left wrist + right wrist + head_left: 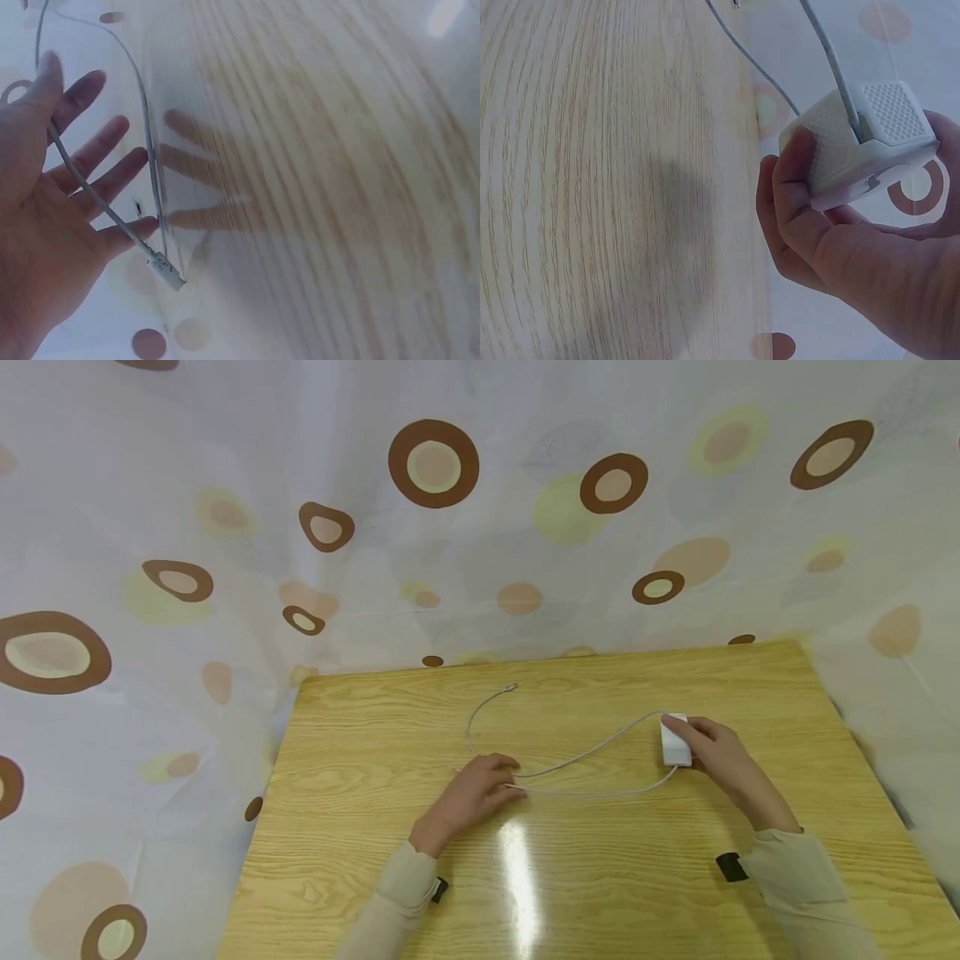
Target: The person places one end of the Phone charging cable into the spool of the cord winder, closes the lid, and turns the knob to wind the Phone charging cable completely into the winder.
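On the right side of the head view, my right hand (723, 764) grips a white block (676, 745), thumb on one side and fingers curled round the other. The right wrist view shows dimpled faces and a dark mark on the block (874, 150), with a thin cable (832, 56) entering a slot. Two cable strands lead left from it toward my left hand (472, 793). In the left wrist view, one strand passes between thumb and forefinger and hangs across the palm, ending in a plug (165, 271); the other fingers are spread.
A second cable end with a metal plug (512, 687) lies near the back of the wooden table (360, 852). A patterned sheet (510, 543) rises behind the table and at both sides. Dark wristbands (732, 867) show at both sleeves.
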Tool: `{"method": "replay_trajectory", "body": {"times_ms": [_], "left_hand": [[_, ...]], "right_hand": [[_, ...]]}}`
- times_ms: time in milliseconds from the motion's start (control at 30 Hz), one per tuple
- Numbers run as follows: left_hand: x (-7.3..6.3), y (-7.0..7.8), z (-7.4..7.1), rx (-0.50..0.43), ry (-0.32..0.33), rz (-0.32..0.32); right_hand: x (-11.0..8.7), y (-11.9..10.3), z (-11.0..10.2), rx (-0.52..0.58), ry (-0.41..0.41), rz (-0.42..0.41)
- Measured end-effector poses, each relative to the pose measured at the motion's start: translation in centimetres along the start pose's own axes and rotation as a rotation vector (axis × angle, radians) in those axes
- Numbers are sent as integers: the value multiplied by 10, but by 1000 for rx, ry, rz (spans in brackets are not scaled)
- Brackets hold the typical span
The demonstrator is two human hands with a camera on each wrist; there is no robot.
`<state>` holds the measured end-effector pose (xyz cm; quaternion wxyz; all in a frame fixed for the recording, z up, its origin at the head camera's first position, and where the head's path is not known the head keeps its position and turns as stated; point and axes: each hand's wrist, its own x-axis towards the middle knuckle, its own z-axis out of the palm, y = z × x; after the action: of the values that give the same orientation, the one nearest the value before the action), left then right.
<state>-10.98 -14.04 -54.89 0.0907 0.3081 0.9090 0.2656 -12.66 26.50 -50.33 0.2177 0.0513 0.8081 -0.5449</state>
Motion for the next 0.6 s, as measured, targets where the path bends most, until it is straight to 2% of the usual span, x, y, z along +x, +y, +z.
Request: {"method": "replay_trajectory", "body": {"times_ms": [100,233,367,600], "left_hand": [[-1,1,-2,-74,-2,-1],[-3,2,-4,-110,-41,-21],[-5,0,-4,-80,-72,-1],[-9,-3,1,29,-33,59]], "right_hand": [[-1,2,-1,-11,0,-4],[-3,3,-2,-19,1,3],[-5,4,-2,-10,0,11],[-7,1,-1,17,8,3]]}}
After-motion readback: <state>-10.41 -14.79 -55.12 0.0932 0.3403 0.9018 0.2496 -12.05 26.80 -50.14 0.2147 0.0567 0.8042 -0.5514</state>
